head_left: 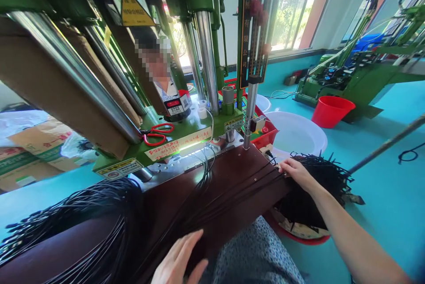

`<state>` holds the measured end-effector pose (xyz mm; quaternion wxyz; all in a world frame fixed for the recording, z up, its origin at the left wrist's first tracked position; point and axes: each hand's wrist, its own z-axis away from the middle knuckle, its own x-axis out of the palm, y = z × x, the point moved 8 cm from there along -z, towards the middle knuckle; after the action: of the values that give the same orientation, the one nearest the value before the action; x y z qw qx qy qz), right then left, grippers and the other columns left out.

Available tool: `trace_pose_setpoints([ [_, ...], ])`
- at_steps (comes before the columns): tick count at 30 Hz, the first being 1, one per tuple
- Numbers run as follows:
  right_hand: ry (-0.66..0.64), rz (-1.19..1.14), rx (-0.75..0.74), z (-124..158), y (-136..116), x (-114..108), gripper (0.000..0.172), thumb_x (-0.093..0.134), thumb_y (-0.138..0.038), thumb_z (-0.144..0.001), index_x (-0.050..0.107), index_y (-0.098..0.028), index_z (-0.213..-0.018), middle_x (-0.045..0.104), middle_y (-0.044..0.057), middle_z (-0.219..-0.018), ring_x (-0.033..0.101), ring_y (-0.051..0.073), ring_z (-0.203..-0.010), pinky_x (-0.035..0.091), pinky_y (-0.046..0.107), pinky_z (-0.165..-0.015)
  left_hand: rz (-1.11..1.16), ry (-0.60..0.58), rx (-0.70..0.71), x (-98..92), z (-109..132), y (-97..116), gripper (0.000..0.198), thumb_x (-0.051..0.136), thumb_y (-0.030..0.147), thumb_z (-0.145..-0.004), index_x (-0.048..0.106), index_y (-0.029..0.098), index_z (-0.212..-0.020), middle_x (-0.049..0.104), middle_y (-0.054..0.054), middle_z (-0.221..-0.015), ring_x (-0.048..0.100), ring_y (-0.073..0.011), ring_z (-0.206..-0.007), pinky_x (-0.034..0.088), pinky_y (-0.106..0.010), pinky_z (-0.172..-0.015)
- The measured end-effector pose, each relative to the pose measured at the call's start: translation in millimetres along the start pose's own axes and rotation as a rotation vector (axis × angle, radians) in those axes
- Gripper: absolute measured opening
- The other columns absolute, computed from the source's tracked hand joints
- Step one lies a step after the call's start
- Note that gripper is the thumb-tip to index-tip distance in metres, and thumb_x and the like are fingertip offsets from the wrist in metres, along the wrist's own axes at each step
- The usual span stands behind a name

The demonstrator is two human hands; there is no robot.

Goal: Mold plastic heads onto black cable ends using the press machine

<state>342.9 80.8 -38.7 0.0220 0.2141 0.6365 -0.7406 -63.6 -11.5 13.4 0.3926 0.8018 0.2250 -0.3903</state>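
Note:
My right hand (297,172) is closed on the ends of several thin black cables (245,190) at the right end of the dark brown work board (232,164). These cables stretch leftward across the board. Near the board's front edge, my left hand (181,257) is open, fingers apart, with nothing in it. A thick bundle of black cables (122,204) drapes over the board to its left. More cables (206,171) run out of the green press (195,135) onto the board. Beneath my right hand lies a heap of black cable pieces (312,195).
Red-handled scissors (158,134) lie on the press ledge. A red tub (308,239) sits under the heap. Beyond stand a white basin (295,131), a red bucket (332,111) and another green machine (361,84). Cardboard boxes (36,151) are at left.

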Motion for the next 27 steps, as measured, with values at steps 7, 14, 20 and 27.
trace_pose_setpoints([
  [7, 0.099, -0.021, -0.033, -27, -7, 7, 0.028, 0.050, -0.048, -0.070, 0.045, -0.021, -0.063, 0.053, -0.003, -0.051, 0.054, 0.013, -0.049, 0.045, 0.027, -0.052, -0.451, 0.044, 0.059, 31.3, -57, 6, 0.032, 0.053, 0.028, -0.080, 0.055, 0.018, -0.110, 0.061, -0.008, -0.104, 0.056, -0.0220, -0.089, 0.048, -0.037, -0.074],
  [14, 0.030, 0.156, -0.048, -4, -10, -8, 0.036, 0.060, -0.053, -0.066, 0.052, -0.018, -0.062, 0.051, -0.003, -0.051, 0.046, 0.011, -0.047, 0.035, 0.023, -0.044, -0.494, 0.037, 0.066, 40.4, -69, 8, 0.017, 0.049, 0.017, -0.081, 0.061, 0.021, -0.093, 0.061, -0.003, -0.085, 0.054, -0.0166, -0.077, 0.044, -0.031, -0.071],
  [20, 0.015, 0.202, 0.012, 16, 8, -2, 0.043, 0.047, -0.062, -0.073, 0.049, -0.020, -0.066, 0.044, -0.004, -0.050, 0.041, 0.011, -0.044, 0.032, 0.023, -0.039, -0.443, 0.073, 0.069, 43.2, -66, 11, 0.019, 0.048, 0.013, -0.081, 0.060, 0.020, -0.094, 0.060, -0.003, -0.085, 0.054, -0.0159, -0.078, 0.042, -0.030, -0.073],
  [27, 0.284, 0.490, -0.208, -4, -18, -24, 0.039, 0.045, -0.059, -0.076, 0.051, -0.021, -0.072, 0.060, 0.008, -0.064, 0.055, 0.019, -0.057, 0.038, 0.031, -0.053, -0.429, 0.003, -0.027, 45.0, -72, 13, 0.012, 0.048, 0.022, -0.083, 0.058, 0.023, -0.089, 0.059, -0.003, -0.084, 0.051, -0.0164, -0.079, 0.037, -0.031, -0.070],
])
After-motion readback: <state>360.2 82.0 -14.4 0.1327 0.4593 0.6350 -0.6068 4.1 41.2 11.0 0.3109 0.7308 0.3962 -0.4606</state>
